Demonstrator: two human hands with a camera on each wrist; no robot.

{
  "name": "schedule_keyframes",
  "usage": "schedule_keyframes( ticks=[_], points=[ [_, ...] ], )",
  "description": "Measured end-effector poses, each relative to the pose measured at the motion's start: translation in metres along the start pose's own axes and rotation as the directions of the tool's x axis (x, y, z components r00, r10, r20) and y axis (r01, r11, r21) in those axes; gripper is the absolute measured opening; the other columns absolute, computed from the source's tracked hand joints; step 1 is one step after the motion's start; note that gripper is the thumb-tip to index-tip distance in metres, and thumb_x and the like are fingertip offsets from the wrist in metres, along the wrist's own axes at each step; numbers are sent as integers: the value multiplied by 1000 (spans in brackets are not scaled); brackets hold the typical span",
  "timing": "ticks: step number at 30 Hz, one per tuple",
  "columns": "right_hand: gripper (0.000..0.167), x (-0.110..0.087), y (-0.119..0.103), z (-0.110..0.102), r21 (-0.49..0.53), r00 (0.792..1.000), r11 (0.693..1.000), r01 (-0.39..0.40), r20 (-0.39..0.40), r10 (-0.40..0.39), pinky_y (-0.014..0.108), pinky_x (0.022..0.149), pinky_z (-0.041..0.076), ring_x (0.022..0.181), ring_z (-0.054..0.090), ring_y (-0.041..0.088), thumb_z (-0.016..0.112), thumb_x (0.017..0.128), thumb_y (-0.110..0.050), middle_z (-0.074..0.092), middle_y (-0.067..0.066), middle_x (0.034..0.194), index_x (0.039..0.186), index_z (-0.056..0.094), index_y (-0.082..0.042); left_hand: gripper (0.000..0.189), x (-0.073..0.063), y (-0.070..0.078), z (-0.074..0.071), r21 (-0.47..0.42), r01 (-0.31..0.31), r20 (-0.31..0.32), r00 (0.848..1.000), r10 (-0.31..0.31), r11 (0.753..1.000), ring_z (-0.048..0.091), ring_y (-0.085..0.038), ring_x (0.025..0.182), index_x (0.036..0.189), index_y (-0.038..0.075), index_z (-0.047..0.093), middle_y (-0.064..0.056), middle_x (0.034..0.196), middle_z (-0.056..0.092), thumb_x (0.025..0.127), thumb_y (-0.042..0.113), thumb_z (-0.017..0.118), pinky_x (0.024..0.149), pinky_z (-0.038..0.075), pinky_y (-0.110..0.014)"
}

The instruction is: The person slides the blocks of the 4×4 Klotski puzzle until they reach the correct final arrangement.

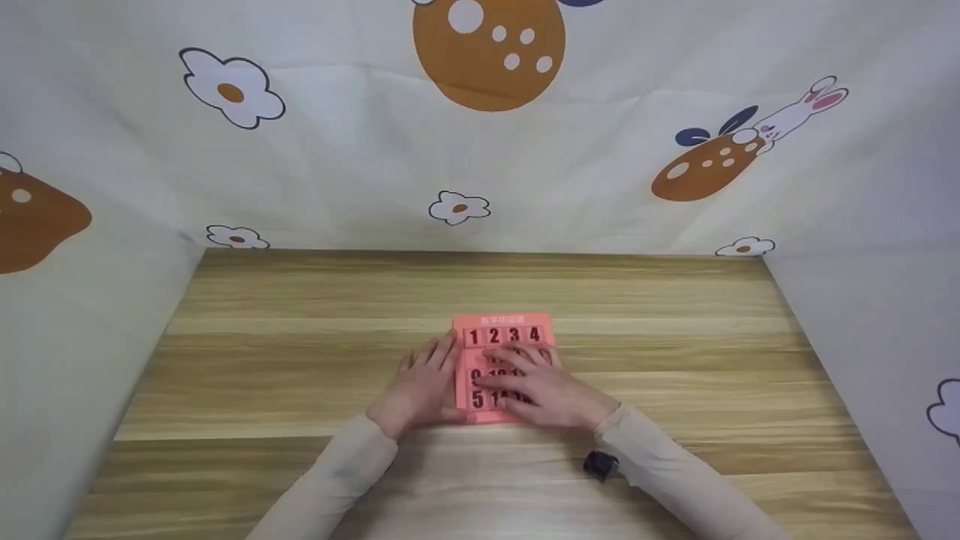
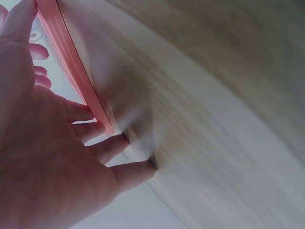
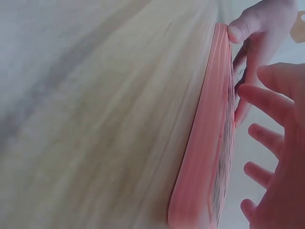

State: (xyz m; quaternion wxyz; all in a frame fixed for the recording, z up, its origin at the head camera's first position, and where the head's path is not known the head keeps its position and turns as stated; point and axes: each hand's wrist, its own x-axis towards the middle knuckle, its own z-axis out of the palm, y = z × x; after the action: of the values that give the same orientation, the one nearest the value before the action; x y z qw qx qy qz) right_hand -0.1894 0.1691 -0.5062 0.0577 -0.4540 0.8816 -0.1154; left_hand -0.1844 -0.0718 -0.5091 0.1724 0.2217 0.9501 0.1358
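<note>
Pink number board (image 1: pixel 474 358) lies under spread right fingers (image 1: pixel 504 382) (straight left fingers (image 1: pixel 441 352) touch its edge).

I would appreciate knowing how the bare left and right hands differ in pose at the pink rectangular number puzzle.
The left hand lies along the left edge of the puzzle; the right hand spreads over square numbered tiles. The left hand's fingers point mostly forward; the right hand's, leftward. Both extend from cream sleeves.

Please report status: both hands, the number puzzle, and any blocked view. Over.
Left hand against left edge of number puzzle; right hand over tiles. Top row reads 1, 2, 3, 4. Right hand partly hides lower rows from head view.
</note>
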Motion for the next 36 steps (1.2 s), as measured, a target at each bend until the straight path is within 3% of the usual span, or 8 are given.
schedule_keyframes(
  ticks=[5, 13, 16, 19, 21, 28, 30, 36],
  points=[
    [41, 0, 1, 1, -4, 1000, 1000, -10, -2, 10, 63, 111, 11, 141, 20, 34, 45, 101, -39, 28, 3, 156, 140, 53, -29, 113, 1, -1, -1, -2, 12, 12, 1000, -12, 1000, 14, -39, 143, 154, 3, 14, -14, 161, 5, 77, 63, 69, 113, 13, -60],
    [43, 10, 3, 6, -9, 989, 991, -132, -61, 131, 66, 108, 16, 140, 20, 40, 45, 101, -37, 26, 11, 156, 143, 50, -26, 112, 0, 0, -1, 2, 5, 11, 1000, -5, 1000, 13, -39, 143, 154, 3, 13, -13, 161, 4, 77, 63, 68, 112, 12, -60],
    [41, 8, 4, 7, 13, 996, 998, -62, -64, 62, 66, 108, 15, 141, 19, 39, 48, 100, -37, 26, 11, 156, 139, 54, -27, 112, 0, 0, 0, -7, 0, 11, 1000, 1, 1000, 12, -38, 143, 154, 3, 13, -13, 161, 4, 77, 64, 68, 113, 10, -60],
    [33, 6, 5, 7, 51, 994, 996, 71, -85, -67, 67, 108, 14, 139, 23, 40, 55, 97, -32, 30, 9, 154, 127, 65, -27, 113, 0, 0, 0, -11, 1, 9, 1000, -1, 1000, 12, -38, 143, 154, 3, 14, -12, 161, 4, 77, 64, 68, 113, 10, -60],
    [28, 4, 5, 6, 81, 991, 991, 107, -95, -99, 67, 108, 13, 139, 24, 40, 57, 95, -31, 32, 7, 154, 120, 69, -28, 113, 0, 0, 0, -6, 4, 6, 1000, -4, 1000, 13, -38, 143, 154, 3, 14, -12, 161, 5, 76, 64, 68, 113, 11, -60],
    [36, 5, 5, 4, 41, 996, 999, -37, -74, 40, 68, 108, 11, 141, 17, 40, 53, 98, -35, 28, 7, 156, 132, 61, -29, 114, 1, 0, 1, -6, 19, 0, 1000, -19, 1000, 13, -37, 144, 154, 3, 15, -12, 161, 8, 75, 66, 68, 112, 15, -60],
    [35, 4, 6, 4, 43, 996, 999, -33, -83, 36, 69, 107, 11, 141, 18, 40, 54, 97, -35, 29, 7, 156, 131, 62, -28, 115, 1, 1, 0, -10, 22, 3, 1000, -22, 1000, 13, -37, 144, 154, 3, 15, -12, 161, 7, 75, 66, 68, 113, 14, -60],
    [21, -4, 13, 2, 119, 985, 992, 49, -169, -29, 68, 105, 16, 137, 25, 39, 64, 90, -28, 39, 7, 149, 107, 74, -24, 116, -1, 1, 0, 2, 30, 7, 1000, -30, 1000, 12, -36, 144, 155, 4, 14, -12, 161, 5, 74, 67, 68, 113, 11, -58]
  ],
)
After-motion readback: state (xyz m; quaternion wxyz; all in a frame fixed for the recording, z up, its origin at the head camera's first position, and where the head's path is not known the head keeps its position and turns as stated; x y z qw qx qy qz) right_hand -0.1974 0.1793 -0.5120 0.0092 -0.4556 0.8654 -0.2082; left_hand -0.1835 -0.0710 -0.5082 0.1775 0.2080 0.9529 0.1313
